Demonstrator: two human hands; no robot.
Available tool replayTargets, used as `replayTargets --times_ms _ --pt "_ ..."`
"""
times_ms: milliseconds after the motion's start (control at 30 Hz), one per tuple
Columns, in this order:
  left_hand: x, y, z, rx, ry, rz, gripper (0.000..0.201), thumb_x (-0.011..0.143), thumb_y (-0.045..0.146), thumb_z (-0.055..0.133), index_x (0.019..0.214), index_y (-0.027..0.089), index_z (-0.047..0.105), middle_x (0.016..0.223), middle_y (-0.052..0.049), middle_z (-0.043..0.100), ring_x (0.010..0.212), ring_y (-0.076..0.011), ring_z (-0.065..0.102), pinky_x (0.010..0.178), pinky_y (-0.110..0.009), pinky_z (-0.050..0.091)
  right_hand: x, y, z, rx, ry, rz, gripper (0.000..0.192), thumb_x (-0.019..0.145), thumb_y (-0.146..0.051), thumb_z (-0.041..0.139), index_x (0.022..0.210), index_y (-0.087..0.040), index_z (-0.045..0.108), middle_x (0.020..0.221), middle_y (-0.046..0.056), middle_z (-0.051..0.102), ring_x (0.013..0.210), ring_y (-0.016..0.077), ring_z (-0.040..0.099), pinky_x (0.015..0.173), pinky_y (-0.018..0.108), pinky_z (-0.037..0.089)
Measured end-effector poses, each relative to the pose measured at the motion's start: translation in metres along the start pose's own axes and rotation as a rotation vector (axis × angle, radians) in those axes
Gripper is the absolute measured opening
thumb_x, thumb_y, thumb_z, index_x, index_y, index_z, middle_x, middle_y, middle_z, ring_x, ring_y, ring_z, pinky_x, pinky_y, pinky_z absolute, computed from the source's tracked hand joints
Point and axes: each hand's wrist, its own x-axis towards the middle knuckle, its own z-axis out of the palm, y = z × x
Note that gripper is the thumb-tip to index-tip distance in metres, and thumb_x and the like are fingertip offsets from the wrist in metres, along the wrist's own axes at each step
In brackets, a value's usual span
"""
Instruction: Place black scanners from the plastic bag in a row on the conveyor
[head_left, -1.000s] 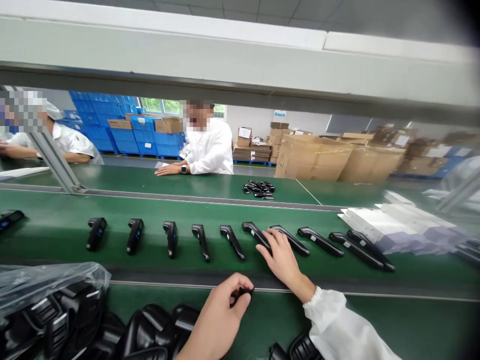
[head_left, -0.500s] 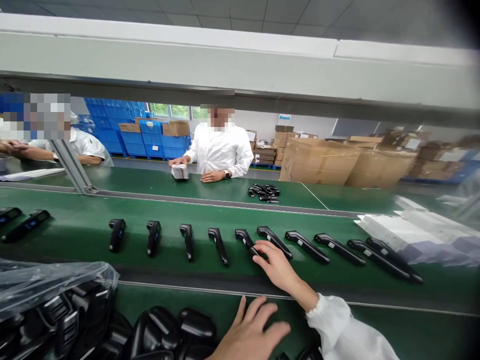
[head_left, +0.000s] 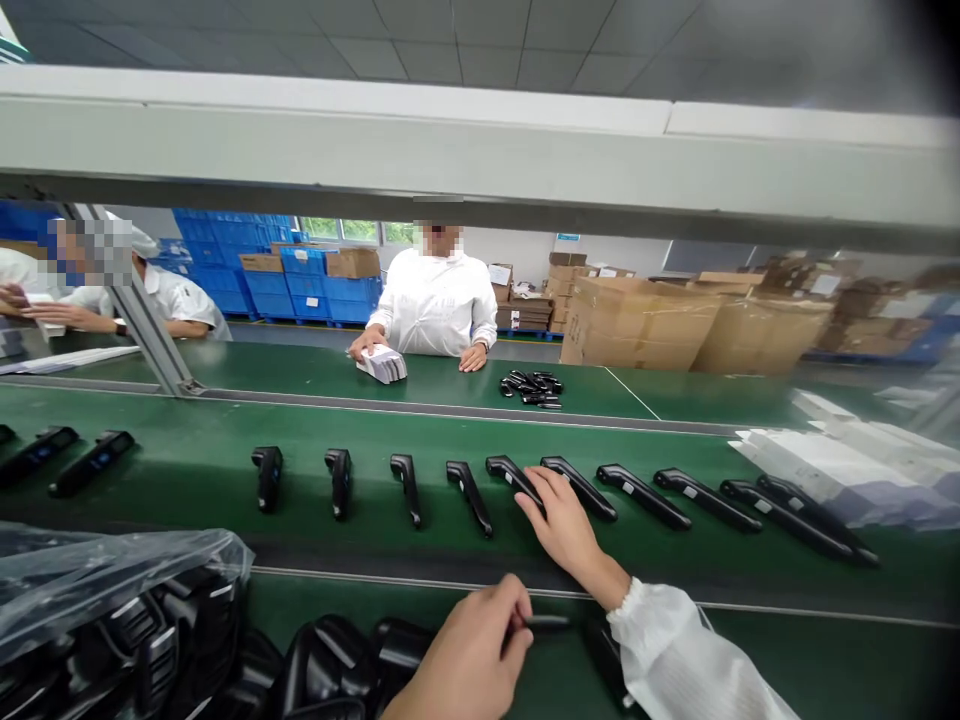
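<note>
My right hand (head_left: 561, 525) reaches over the green belt, fingers and thumb closed about the lower end of a black handheld device (head_left: 510, 470) with an angled head and small white label. Its fingers cover that end. Similar black devices (head_left: 405, 490) lie in a spaced row on both sides. Lower down, my left hand (head_left: 472, 650) pinches a slim dark piece (head_left: 549, 622) between thumb and fingers; its kind is unclear. Just right of it, another long black part (head_left: 604, 650) lies partly behind my right sleeve.
Black plastic parts (head_left: 330, 660) are heaped at lower left beside a clear plastic bag (head_left: 127, 560). White boxes (head_left: 840, 470) lie at right. Across the belt, a person in white (head_left: 439, 300) holds a stack of white pieces (head_left: 384, 363) near a pile of small black parts (head_left: 531, 386).
The row of devices has shifted right, and my right hand has moved right with its device. My left hand has gone from spread fingers to a pinch on the slim dark piece.
</note>
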Motion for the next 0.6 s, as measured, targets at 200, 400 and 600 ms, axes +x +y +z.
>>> replayTargets --times_ms 200,400,600 --pt "0.013 -0.013 -0.019 -0.114 0.313 -0.022 0.009 0.094 0.022 0.038 0.093 0.023 0.047 0.091 -0.002 0.06 0.086 -0.0178 0.058 0.08 -0.029 0.043 -0.007 -0.041 -0.026 0.705 -0.647 -0.029 0.035 0.089 -0.043 0.063 0.118 -0.024 0.067 0.099 0.003 0.069 0.089 0.0189 0.063 0.08 0.03 0.051" --pt "-0.004 -0.009 -0.06 0.293 0.131 -0.159 0.029 0.082 0.023 0.054 0.11 0.021 0.053 0.116 -0.009 0.057 0.11 -0.0274 0.054 0.087 -0.037 0.044 -0.003 -0.041 -0.019 0.554 -0.514 0.119 0.031 0.088 -0.038 0.061 0.114 -0.024 0.068 0.098 0.003 0.067 0.081 0.0189 0.062 0.068 0.029 0.05" --pt "-0.021 -0.007 -0.085 0.519 -0.228 -0.301 0.03 0.074 0.025 0.064 0.103 0.023 0.062 0.116 -0.009 0.061 0.116 -0.0339 0.053 0.091 -0.043 0.045 -0.002 -0.022 -0.006 0.222 -0.249 0.15 0.032 0.09 -0.034 0.053 0.118 -0.022 0.064 0.117 0.008 0.064 0.102 0.0229 0.061 0.09 0.036 0.048"
